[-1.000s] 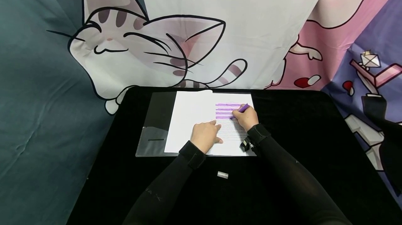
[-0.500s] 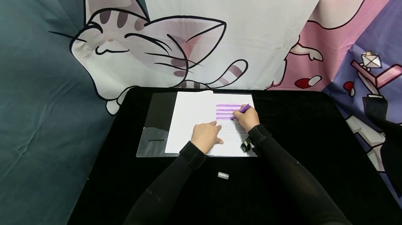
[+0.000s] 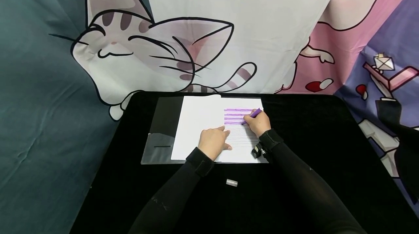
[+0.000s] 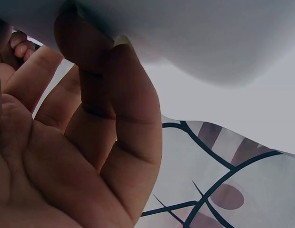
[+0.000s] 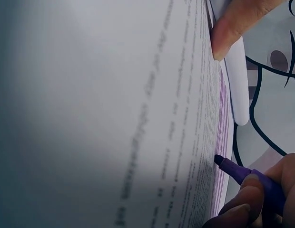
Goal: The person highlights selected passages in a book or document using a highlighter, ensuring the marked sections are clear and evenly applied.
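Note:
My right hand [image 3: 258,123] grips a purple highlighter [image 3: 256,112]. In the right wrist view the dark chisel tip of the highlighter [image 5: 252,179] meets the printed page, beside the purple streaks. Those purple lines [image 3: 237,114] run across the upper part of the printed sheet [image 3: 242,150]. My left hand [image 3: 212,141] rests on the paper near the inner edge of that sheet, thumb and index finger apart. From the left wrist, the left hand [image 4: 90,128] shows relaxed, bent fingers with tips against the paper; nothing is held in them.
A blank white page [image 3: 196,117] lies to the left, over a dark clear-covered folder [image 3: 160,146]. A small silvery-white cylinder [image 3: 231,182] lies on the black tabletop [image 3: 311,128] near the front. Behind the table hangs a cartoon-cat curtain [image 3: 203,45].
The highlighter tip and my right hand have shifted slightly to the right along a text line. My left hand stays in place on the paper.

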Available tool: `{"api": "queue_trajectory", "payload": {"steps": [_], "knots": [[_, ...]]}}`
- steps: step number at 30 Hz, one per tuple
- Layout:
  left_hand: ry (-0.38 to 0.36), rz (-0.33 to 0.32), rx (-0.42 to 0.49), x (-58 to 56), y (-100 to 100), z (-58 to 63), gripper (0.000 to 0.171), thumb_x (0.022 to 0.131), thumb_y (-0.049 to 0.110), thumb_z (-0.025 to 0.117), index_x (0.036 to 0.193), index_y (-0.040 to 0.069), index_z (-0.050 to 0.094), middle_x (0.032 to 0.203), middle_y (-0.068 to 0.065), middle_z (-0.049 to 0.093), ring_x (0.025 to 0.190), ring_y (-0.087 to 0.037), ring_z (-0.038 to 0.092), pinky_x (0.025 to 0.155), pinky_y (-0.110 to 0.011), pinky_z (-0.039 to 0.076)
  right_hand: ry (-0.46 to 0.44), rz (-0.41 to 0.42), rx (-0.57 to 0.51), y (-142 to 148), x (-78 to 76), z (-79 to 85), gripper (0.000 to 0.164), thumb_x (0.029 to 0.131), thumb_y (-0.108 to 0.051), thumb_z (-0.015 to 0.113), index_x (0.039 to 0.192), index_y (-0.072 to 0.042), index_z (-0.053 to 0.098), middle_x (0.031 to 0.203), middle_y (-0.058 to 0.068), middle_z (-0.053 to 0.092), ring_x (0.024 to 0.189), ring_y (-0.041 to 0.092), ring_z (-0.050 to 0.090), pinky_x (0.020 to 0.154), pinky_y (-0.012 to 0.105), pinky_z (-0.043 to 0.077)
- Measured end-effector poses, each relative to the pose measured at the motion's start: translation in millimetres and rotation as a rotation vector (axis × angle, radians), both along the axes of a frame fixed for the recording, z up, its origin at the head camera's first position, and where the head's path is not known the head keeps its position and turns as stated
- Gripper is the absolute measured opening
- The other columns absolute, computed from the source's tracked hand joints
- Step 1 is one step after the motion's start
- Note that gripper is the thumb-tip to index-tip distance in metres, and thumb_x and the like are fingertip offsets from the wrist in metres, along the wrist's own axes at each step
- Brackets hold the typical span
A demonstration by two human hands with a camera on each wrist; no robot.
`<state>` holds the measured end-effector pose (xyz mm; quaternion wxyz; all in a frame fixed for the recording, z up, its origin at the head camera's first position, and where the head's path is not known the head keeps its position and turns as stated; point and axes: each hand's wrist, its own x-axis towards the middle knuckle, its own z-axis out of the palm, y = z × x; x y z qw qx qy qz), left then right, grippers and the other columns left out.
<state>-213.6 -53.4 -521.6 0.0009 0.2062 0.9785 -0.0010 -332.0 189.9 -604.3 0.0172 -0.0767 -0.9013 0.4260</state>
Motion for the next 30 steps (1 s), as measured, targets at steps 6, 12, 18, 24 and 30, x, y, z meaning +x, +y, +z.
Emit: {"api": "queue_trajectory", "payload": {"steps": [6,12,18,24,30], "knots": [[-0.004,-0.004,-0.003,0.2,0,-1.5,0.072,0.090,0.066,0.084,0.152,0.031,0.075,0.160,0.002,0.071,0.128,-0.027,0.082,0.084,-0.044,0.070,-0.013,0.010,-0.005,2,-0.7,-2.5,0.035,0.092,-0.030,0.077,0.067,-0.020,0.054,0.061,-0.001,0.054,0.059,0.025,0.053,0.055,0.036,0.041],[0.012,-0.003,-0.007,-1.4,-1,-4.3,0.073,0.089,0.068,0.084,0.152,0.032,0.075,0.159,0.002,0.072,0.126,-0.028,0.083,0.082,-0.044,0.070,-0.029,0.000,-0.019,6,-3.6,-3.3,0.038,0.091,-0.031,0.079,0.067,-0.019,0.053,0.061,-0.001,0.051,0.060,0.025,0.052,0.056,0.037,0.041],[-0.008,0.006,-0.005,0.1,0,0.7,0.073,0.089,0.066,0.085,0.152,0.032,0.074,0.161,0.003,0.070,0.127,-0.029,0.082,0.085,-0.045,0.070,-0.028,0.003,-0.026,9,-3.7,-3.1,0.037,0.093,-0.032,0.079,0.069,-0.018,0.055,0.061,-0.001,0.052,0.060,0.025,0.051,0.056,0.036,0.040],[-0.004,0.000,0.002,0.2,0,1.1,0.073,0.088,0.066,0.086,0.151,0.032,0.075,0.160,0.002,0.071,0.124,-0.030,0.083,0.082,-0.045,0.070,-0.033,0.014,-0.030,12,-4.3,-4.4,0.034,0.093,-0.031,0.079,0.070,-0.019,0.057,0.062,-0.001,0.052,0.060,0.025,0.051,0.056,0.037,0.040],[0.025,-0.011,0.009,-4.7,-2,-9.8,0.073,0.086,0.069,0.087,0.149,0.034,0.076,0.158,0.003,0.073,0.123,-0.030,0.084,0.079,-0.045,0.069,-0.041,0.015,-0.026,15,-5.7,-5.2,0.032,0.093,-0.031,0.077,0.069,-0.018,0.059,0.061,0.001,0.056,0.060,0.026,0.053,0.056,0.037,0.040]]}}
